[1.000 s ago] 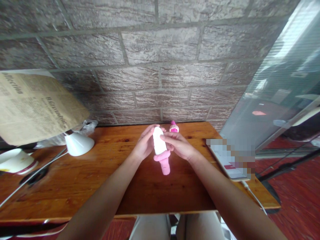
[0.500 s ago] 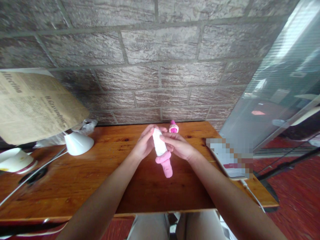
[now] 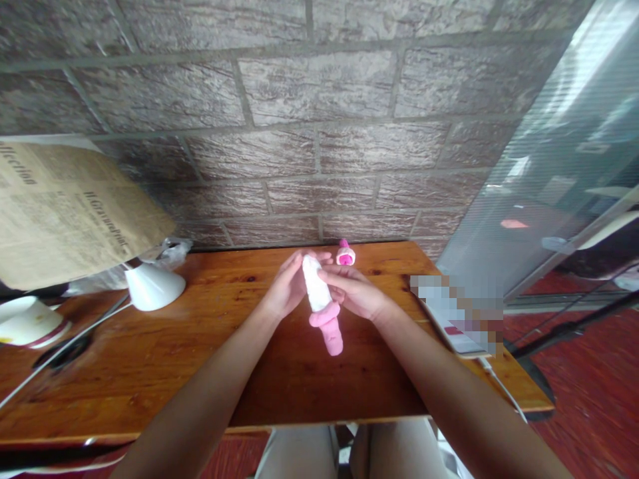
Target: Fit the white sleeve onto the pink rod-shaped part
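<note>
I am at a brown wooden table (image 3: 200,372), which stands against a grey brick wall (image 3: 319,86); at right there is a glass panel (image 3: 529,166) and a red floor (image 3: 589,392). I count two pink-and-white things: one white-and-pink piece (image 3: 324,309) between my hands, over the table, its white part pointing away from me, and one small pink figure (image 3: 345,253) near the wall. There is one lamp (image 3: 156,287) and one cup (image 3: 32,320). My two hands are half closed: the left hand (image 3: 287,287) curves around the white part, the right hand (image 3: 360,293) presses it with the thumb.
</note>
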Tool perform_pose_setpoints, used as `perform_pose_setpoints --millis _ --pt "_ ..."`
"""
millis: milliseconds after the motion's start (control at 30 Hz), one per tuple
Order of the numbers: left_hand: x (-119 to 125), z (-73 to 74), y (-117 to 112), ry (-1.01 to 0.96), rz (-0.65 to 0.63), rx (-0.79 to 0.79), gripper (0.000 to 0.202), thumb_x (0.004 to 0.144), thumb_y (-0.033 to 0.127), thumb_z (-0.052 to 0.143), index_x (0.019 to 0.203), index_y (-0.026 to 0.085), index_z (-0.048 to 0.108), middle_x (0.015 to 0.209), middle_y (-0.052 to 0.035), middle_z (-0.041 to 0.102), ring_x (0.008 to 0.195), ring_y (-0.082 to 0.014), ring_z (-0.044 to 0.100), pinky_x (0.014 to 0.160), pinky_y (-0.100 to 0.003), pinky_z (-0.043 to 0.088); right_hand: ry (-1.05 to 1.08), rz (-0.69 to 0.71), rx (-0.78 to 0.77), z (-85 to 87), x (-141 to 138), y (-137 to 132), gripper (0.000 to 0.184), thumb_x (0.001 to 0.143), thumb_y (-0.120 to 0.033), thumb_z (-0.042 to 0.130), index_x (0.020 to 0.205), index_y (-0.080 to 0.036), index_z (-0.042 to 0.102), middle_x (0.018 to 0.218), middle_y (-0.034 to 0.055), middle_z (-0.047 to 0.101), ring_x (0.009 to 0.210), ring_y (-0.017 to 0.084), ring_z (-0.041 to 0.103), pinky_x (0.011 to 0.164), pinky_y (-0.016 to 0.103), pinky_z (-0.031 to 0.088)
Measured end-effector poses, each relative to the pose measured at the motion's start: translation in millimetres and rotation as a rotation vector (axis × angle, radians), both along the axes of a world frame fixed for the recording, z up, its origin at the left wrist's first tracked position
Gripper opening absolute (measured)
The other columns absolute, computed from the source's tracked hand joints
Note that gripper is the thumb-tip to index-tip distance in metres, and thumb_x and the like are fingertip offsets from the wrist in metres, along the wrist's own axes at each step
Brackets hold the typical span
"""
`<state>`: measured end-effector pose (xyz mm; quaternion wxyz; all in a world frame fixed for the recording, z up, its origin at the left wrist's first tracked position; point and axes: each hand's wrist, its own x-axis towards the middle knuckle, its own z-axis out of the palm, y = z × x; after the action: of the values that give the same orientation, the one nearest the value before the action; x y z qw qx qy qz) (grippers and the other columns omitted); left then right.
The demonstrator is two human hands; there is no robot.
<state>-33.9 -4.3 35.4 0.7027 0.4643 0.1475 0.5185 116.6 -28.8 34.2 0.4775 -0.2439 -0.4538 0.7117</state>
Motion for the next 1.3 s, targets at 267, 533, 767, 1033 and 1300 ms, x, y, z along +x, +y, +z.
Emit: perform_pose_setpoints --millis 267,533,767,1033,1300 --pt "-2 -1.0 2 0.016 0.006 -0.007 0.029 0.073 0.039 0.079 0.094 0.021 0.071 0.093 -0.0024 0.073 0.096 -0.0209 0.067 0.085 -0.034 0.051 0.082 0.051 -0.088 -2.9 2 1 0.026 0.066 -0.035 0.085 0.079 -0.017 0.070 0.057 -0.0071 0.052 0.048 0.004 0.040 0.048 0.018 0.036" --pt "0 -3.2 12 -0.015 0.283 -0.035 0.024 0.062 0.028 0.086 0.080 0.022 0.070 0.073 0.0047 0.067 0.066 -0.0084 0.058 0.066 -0.022 0.046 -0.053 -0.022 0.063 -5.7 7 11 0.035 0.075 -0.049 0.075 0.084 -0.015 0.071 0.074 0.0028 0.070 0.068 0.013 0.064 0.061 0.023 0.046" --pt "2 -6.5 16 0.018 0.472 -0.005 0.024 0.058 0.028 0.088 0.075 0.021 0.073 0.074 0.0024 0.069 0.069 -0.0096 0.060 0.069 -0.023 0.045 -0.219 -0.183 0.231 -8.3 4 10 0.030 0.068 -0.036 0.082 0.091 -0.018 0.074 0.082 0.0011 0.073 0.074 0.014 0.065 0.072 0.026 0.050" --pt "1 -9.5 17 0.147 0.527 0.096 0.023 0.064 0.033 0.084 0.081 0.021 0.074 0.079 0.0002 0.071 0.073 -0.0127 0.062 0.074 -0.026 0.046 -0.294 -0.229 0.283 -6.7 3 8 0.028 0.070 -0.039 0.079 0.088 -0.017 0.074 0.080 0.0014 0.073 0.072 0.014 0.064 0.071 0.027 0.050" --pt "-6 -1.2 11 0.342 0.591 0.309 0.016 0.074 0.032 0.076 0.084 0.020 0.073 0.081 -0.0014 0.072 0.077 -0.0163 0.065 0.073 -0.026 0.048 -0.290 -0.253 0.269 -7.3 3 7 0.026 0.069 -0.037 0.079 0.086 -0.019 0.075 0.079 0.0015 0.072 0.073 0.015 0.064 0.072 0.029 0.049"
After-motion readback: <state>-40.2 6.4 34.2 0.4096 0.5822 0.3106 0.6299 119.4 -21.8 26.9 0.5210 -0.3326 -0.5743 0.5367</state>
